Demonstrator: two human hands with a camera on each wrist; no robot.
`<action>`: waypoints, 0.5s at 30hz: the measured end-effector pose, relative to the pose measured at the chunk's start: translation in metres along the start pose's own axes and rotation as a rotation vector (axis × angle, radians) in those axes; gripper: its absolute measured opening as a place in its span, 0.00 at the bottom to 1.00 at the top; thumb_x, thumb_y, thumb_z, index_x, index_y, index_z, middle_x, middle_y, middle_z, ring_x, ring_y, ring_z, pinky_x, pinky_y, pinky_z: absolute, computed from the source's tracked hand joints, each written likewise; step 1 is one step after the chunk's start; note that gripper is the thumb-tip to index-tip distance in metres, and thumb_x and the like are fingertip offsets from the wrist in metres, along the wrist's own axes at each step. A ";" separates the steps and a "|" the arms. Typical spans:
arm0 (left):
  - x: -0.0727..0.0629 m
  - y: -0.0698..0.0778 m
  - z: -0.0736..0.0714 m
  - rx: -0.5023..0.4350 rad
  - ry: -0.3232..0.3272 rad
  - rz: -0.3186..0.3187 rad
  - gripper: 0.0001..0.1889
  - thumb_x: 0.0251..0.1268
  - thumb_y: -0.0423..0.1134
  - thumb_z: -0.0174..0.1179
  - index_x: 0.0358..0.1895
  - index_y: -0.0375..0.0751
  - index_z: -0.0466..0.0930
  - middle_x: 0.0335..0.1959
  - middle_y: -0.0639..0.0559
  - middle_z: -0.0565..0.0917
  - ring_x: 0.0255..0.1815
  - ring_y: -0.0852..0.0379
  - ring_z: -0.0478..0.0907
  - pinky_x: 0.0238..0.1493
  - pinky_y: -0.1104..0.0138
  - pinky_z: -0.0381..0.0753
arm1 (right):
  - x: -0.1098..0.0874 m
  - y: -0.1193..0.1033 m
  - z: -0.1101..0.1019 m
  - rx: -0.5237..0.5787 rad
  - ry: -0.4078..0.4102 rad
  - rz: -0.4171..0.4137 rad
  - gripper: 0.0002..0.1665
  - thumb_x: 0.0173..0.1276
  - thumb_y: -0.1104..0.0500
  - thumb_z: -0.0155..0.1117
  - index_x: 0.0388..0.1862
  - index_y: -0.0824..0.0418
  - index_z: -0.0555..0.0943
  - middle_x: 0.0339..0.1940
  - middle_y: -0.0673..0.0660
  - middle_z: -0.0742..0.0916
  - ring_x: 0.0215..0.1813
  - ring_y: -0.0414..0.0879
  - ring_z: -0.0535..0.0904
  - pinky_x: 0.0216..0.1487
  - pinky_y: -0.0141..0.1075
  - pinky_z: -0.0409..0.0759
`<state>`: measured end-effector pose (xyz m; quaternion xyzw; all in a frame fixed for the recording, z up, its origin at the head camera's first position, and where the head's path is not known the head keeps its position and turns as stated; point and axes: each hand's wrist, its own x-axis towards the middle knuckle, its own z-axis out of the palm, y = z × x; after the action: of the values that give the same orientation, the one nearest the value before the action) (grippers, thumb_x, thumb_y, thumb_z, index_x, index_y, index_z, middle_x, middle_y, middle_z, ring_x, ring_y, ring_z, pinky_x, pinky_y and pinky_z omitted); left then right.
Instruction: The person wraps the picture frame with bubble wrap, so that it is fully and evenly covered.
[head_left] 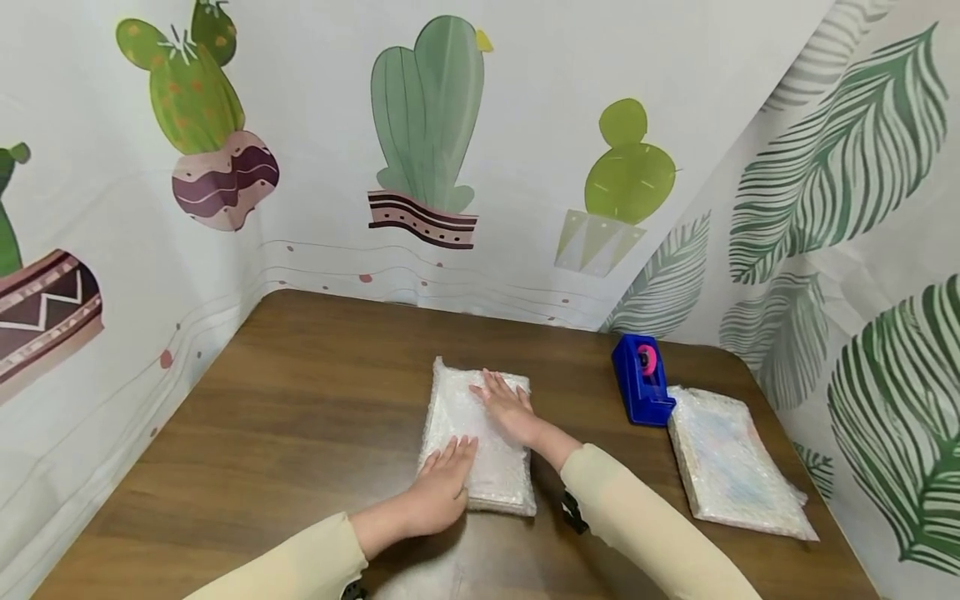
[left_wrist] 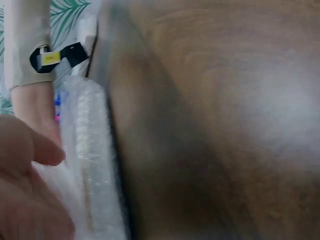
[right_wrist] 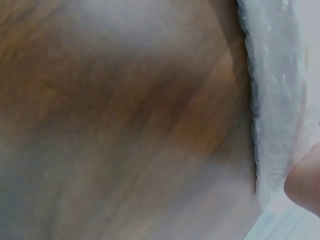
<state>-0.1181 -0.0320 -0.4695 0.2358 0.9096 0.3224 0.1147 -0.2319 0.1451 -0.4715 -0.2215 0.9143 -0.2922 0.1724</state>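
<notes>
A flat rectangular package in bubble wrap (head_left: 491,492) lies on the wooden table, near its middle. My left hand (head_left: 442,487) rests on the package's lower left part with fingers straight. Farther up on the right, my right hand (head_left: 507,408) lies flat across the top face, fingers extended. In the left wrist view the left hand (left_wrist: 30,185) is beside the bubble-wrapped side of the package (left_wrist: 100,165). Only a fingertip of the right hand (right_wrist: 305,182) shows in the right wrist view, touching the wrap (right_wrist: 277,100). What the wrap encloses is hard to make out.
A blue tape dispenser (head_left: 641,387) with a pink core stands at the right. Next to it lies a second bubble-wrapped package (head_left: 735,458) with faint colours inside. Some clear wrap (head_left: 423,575) lies at the table's front edge. A cactus-print cloth (head_left: 315,167) hangs behind.
</notes>
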 end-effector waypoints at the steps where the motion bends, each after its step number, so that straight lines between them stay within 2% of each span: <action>1: 0.001 0.001 -0.002 0.039 0.020 0.022 0.32 0.71 0.29 0.51 0.76 0.21 0.58 0.77 0.26 0.65 0.79 0.29 0.62 0.78 0.36 0.58 | 0.000 0.001 -0.001 0.007 -0.004 0.005 0.32 0.87 0.54 0.24 0.80 0.63 0.63 0.87 0.67 0.49 0.87 0.65 0.38 0.82 0.69 0.31; 3: 0.003 0.003 -0.002 0.147 0.086 0.054 0.28 0.70 0.26 0.53 0.73 0.23 0.65 0.72 0.30 0.73 0.74 0.33 0.72 0.74 0.40 0.68 | 0.000 0.003 -0.004 0.015 -0.004 0.011 0.32 0.87 0.55 0.25 0.79 0.64 0.64 0.86 0.67 0.49 0.87 0.66 0.39 0.82 0.69 0.32; 6: 0.004 0.006 0.004 0.391 0.188 0.067 0.28 0.62 0.23 0.58 0.68 0.31 0.74 0.65 0.38 0.83 0.65 0.41 0.82 0.66 0.47 0.80 | 0.004 0.000 -0.004 0.045 0.006 0.043 0.31 0.87 0.54 0.26 0.78 0.64 0.66 0.87 0.66 0.50 0.87 0.65 0.39 0.83 0.67 0.31; 9: 0.005 0.010 0.015 0.524 0.180 0.036 0.30 0.59 0.24 0.60 0.69 0.35 0.75 0.66 0.39 0.82 0.68 0.42 0.80 0.67 0.48 0.79 | 0.006 -0.002 -0.003 0.038 0.024 0.079 0.31 0.87 0.53 0.29 0.78 0.63 0.67 0.87 0.65 0.51 0.88 0.63 0.41 0.83 0.66 0.32; 11: 0.005 0.013 0.022 0.555 0.142 0.015 0.30 0.62 0.30 0.60 0.70 0.36 0.74 0.69 0.35 0.79 0.71 0.38 0.76 0.70 0.45 0.76 | 0.006 -0.003 -0.001 0.026 0.034 0.082 0.31 0.87 0.51 0.30 0.78 0.62 0.68 0.87 0.64 0.52 0.88 0.63 0.42 0.83 0.66 0.32; 15: 0.002 0.019 0.029 0.451 0.052 -0.026 0.34 0.68 0.48 0.56 0.74 0.33 0.69 0.75 0.27 0.67 0.79 0.30 0.63 0.75 0.36 0.63 | 0.002 0.000 0.007 -0.016 0.039 0.062 0.36 0.85 0.40 0.32 0.80 0.58 0.64 0.88 0.61 0.50 0.88 0.60 0.39 0.83 0.66 0.30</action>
<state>-0.1031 -0.0027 -0.4793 0.2356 0.9642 0.1154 0.0397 -0.2308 0.1407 -0.4770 -0.1885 0.9262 -0.2836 0.1620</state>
